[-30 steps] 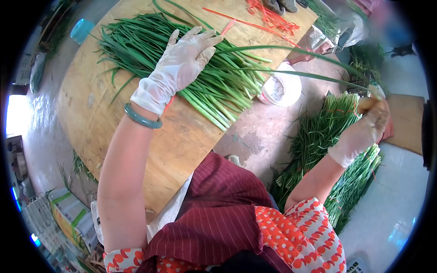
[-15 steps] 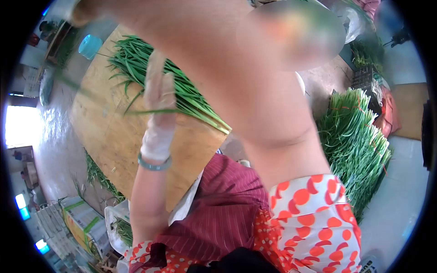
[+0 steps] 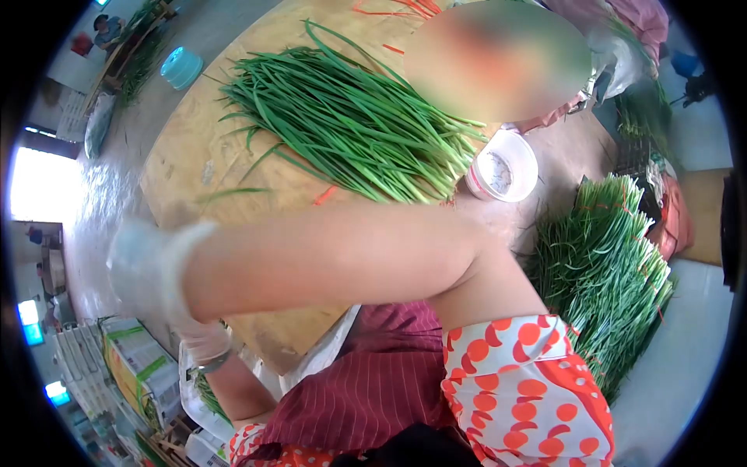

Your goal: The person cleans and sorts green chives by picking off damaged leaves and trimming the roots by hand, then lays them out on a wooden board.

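A broad pile of long green chives (image 3: pixel 350 117) lies on the wooden tabletop (image 3: pixel 183 163), pale stem ends toward the right. My right forearm crosses over the near part of the table, and my gloved right hand (image 3: pixel 144 268) is past its left edge, smeared by motion. Just below it is my left hand (image 3: pixel 204 342), gloved, with a bracelet at the wrist. The right hand partly covers it, and its fingers are hidden. Both hands are apart from the pile. A loose chive leaf (image 3: pixel 233 193) lies left of the pile.
A white bucket (image 3: pixel 504 167) stands right of the pile. Tied chive bundles (image 3: pixel 603 272) are stacked at the right. Orange ties (image 3: pixel 401 8) lie at the table's far edge. A white crate (image 3: pixel 204 405) with greens sits at lower left, near stacked cartons (image 3: pixel 140 362). A blue tub (image 3: pixel 181 68) stands beyond.
My right hand has swept from the far upper left down to the table's near left side. My left hand has moved from beside the chives down toward the crate. More of the pile shows.
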A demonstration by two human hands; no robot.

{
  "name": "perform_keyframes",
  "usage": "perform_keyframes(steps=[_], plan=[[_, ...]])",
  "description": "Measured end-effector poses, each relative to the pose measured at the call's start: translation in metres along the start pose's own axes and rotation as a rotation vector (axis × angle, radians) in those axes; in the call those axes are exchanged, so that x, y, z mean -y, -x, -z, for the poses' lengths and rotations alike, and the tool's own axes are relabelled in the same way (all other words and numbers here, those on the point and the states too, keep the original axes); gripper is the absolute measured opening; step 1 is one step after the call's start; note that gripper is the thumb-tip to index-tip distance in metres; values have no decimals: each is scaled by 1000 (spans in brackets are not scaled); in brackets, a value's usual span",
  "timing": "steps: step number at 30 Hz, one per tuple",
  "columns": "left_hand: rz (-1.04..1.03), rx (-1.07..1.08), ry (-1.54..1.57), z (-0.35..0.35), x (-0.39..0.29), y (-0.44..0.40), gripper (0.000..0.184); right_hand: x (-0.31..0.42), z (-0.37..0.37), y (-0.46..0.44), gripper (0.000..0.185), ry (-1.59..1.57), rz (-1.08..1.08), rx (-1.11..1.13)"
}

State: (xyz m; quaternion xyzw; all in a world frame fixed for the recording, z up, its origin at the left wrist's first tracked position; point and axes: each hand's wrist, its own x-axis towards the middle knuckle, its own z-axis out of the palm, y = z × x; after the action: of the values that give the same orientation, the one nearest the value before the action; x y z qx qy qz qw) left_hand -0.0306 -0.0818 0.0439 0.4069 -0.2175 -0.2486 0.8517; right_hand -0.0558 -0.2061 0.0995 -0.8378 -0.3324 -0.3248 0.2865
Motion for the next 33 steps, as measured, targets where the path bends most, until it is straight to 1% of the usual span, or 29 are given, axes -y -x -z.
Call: perform_keyframes(steps=[2, 3, 4, 5, 6, 8, 9, 10, 11, 12, 13, 14, 15, 16, 18, 20, 21, 22, 23, 25, 26, 27, 29, 30, 32, 33], plan=[[-44, -174, -321, -10, -31, 1, 68, 13, -11, 0, 25, -101, -42, -67], [-61, -258, -481, -6, -45, 2, 66, 14, -11, 5, 25, -133, -66, -40], [-68, -295, -561, 15, -59, 1, 66, 13, -4, 12, 25, -141, -85, 31], [-73, -333, -640, 35, -74, 0, 65, 10, 19, 21, 19, -155, -108, 384], [6, -180, -314, 90, -99, -3, 62, 10, 17, 37, 14, -61, -180, 300], [94, -28, 18, 173, -132, -5, 58, 6, 21, 87, 6, 138, -293, 9], [238, -538, -120, 204, -143, -4, 55, 2, 41, 115, 3, 245, -328, -197], [379, -1045, -265, 218, -147, -1, 51, -10, 66, 138, 3, 257, -403, 20], [385, -1038, -269, 213, -142, 5, 51, -9, 106, 159, 7, 93, -461, -92], [231, -1089, -489, 200, -132, 11, 51, -11, 113, 188, 16, 290, -465, -316], [72, -1126, -707, 185, -118, 13, 50, -9, 120, 219, 20, 273, -664, -397], [84, -1120, -708, 168, -104, 10, 50, 1, 136, 238, 19, 542, -882, -241], [-36, -952, -830, 147, -88, 2, 50, 8, 145, 244, 20, 635, -1072, -169], [-157, -777, -941, 126, -71, -8, 50, 7, 147, 253, 20, 639, -1074, -163], [-68, -522, -934, 80, -29, -41, 43, 4, 140, 273, 14, 566, -1185, -279], [-245, 25, -1567, 39, 6, -61, 45, -2, 129, 275, 14, 526, -1206, -283], [-235, 86, -1624, 31, 39, -65, 47, -5, 124, 274, 14, 513, -1195, -271], [-233, 221, -1561, 3, 64, -71, 47, -9, 119, 275, 14, 499, -1182, -257], [-220, 355, -1490, -25, 89, -76, 48, -12, 115, 278, 16, 496, -1095, -310], [-341, 628, -1476, -90, 121, -85, 48, -14, 110, 283, 15, 448, -1125, -340], [-476, 702, -1660, -104, 133, -87, 51, -13, 109, 284, 14, 396, -1156, -366], [-473, 698, -1661, -109, 144, -88, 51, -12, 110, 284, 14, 394, -1154, -362], [-512, 700, -1704, -110, 164, -88, 50, -10, 114, 284, 13, -125, -1398, -488], [-512, 700, -1705, -110, 166, -88, 50, -9, 117, 283, 13, -126, -1397, -488], [-491, 623, -1604, -109, 168, -87, 47, -6, 123, 279, 13, -374, -1419, -631], [-485, 628, -1608, -109, 168, -87, 47, -7, 125, 279, 13, -381, -1423, -633]])
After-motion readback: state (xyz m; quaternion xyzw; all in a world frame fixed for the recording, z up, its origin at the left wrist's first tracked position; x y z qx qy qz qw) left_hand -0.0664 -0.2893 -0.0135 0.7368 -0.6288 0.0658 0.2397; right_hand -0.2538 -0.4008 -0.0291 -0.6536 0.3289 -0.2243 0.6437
